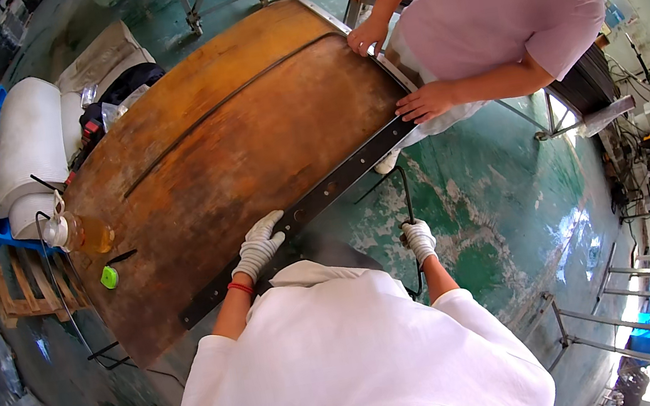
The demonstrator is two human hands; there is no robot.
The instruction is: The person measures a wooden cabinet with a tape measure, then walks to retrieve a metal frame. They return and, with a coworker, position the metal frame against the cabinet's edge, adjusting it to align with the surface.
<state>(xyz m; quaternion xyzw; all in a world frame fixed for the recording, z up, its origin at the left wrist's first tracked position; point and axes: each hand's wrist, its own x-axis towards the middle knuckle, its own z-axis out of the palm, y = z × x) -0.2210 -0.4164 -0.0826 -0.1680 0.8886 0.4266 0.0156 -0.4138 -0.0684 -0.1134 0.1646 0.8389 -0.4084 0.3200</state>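
Note:
My left hand (pixel 259 249), in a ribbed white glove with a red band at the wrist, rests on a dark metal strip (pixel 326 190) with holes along it. Its fingers are stretched out over the strip and the board's surface. The strip runs along the near edge of a large brown, stained board (pixel 232 141). Off to the right, beside the board, my gloved right hand (pixel 418 239) is closed around a thin black bent metal rod (pixel 407 195). The rod's lower part is partly hidden by my arm and shirt.
Across the board's right corner, a person (pixel 494 10) in a pink shirt has both hands on its metal edging. A thin dark rod (pixel 229 95) lies on the board. A bottle of amber liquid (pixel 86 233) and a green tape measure (pixel 109 276) are at left, near white rolls (pixel 27 147).

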